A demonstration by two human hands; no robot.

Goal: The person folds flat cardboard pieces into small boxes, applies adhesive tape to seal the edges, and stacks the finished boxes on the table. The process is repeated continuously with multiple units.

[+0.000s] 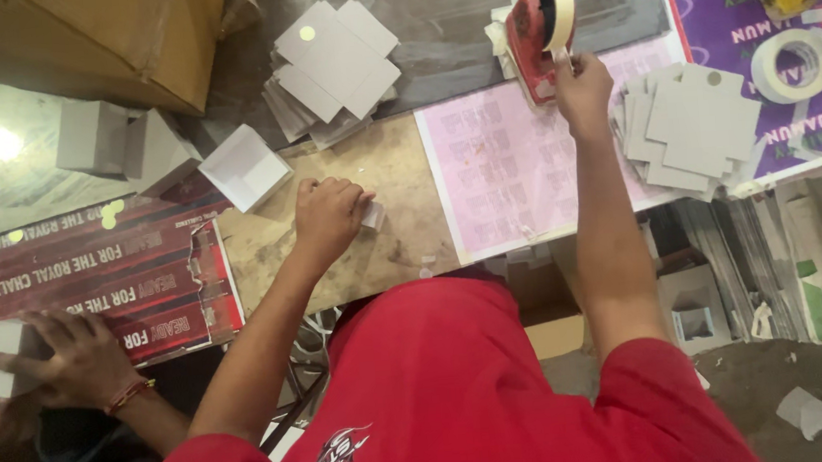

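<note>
My right hand [583, 85] is clamped around a red handheld tape dispenser [535, 40] carrying a cream roll of tape, raised above the far edge of the pale pink printed sheet [509, 169]. My left hand [327, 216] is closed over a small folded piece of grey-white card [373, 214], pressing it against the worn brown board of the tabletop [403, 251]; only a corner of the card shows past my knuckles.

I judge the card to be light and stiff but easily creased, best held flat by its edges. The dispenser looks rigid and easy to grasp by its body, away from the cutting edge.

Stacks of flat cross-shaped grey card blanks [334, 66] lie beyond my left hand, with another heap [687, 131] beside my right. An open white card box [245, 168] sits nearby, as does a loose roll of cream tape [791, 64].

At the lower left, another person's hand [74, 360] holds a white box, cut off by the frame. My fingertips on the card are hidden.
</note>
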